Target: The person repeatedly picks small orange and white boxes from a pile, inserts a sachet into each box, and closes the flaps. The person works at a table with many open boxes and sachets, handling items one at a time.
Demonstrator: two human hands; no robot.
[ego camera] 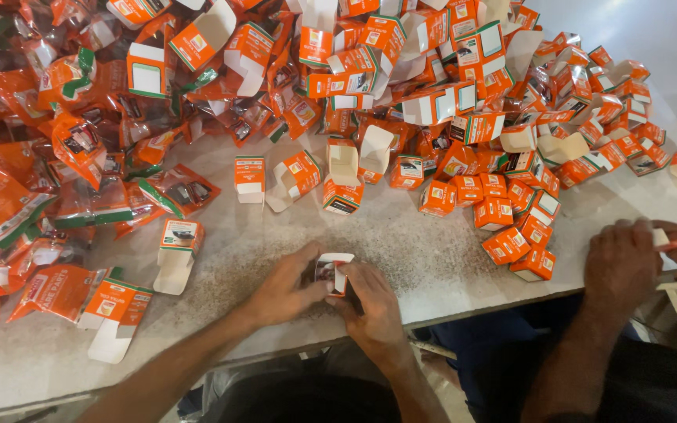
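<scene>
My left hand (287, 288) and right hand (374, 309) meet at the near edge of the speckled table (401, 235), both pinched on one small orange-and-white carton (333, 272). My left thumb and fingers press its left side; my right fingers curl over its right side and the open white flap on top. Something dark shows inside the mouth, though I cannot tell what it is.

I judge the carton to be thin card: very light, stiff along its folds, easy to crush if squeezed across the broad faces. The edges and corners look like the safest grip, with the flap moved by a fingertip.

To my left lie an empty carton with its flap hanging open (175, 252) and flat orange pouches (60, 291). To my right, another person's hands (628, 262) work on something small and orange, beside a cluster of closed orange cartons (511, 235).

Further out stand more open cartons (344, 176), flaps up. Beyond them the table is heaped with cartons (432, 70) on the right and clear-fronted orange pouches (80, 149) on the left.
</scene>
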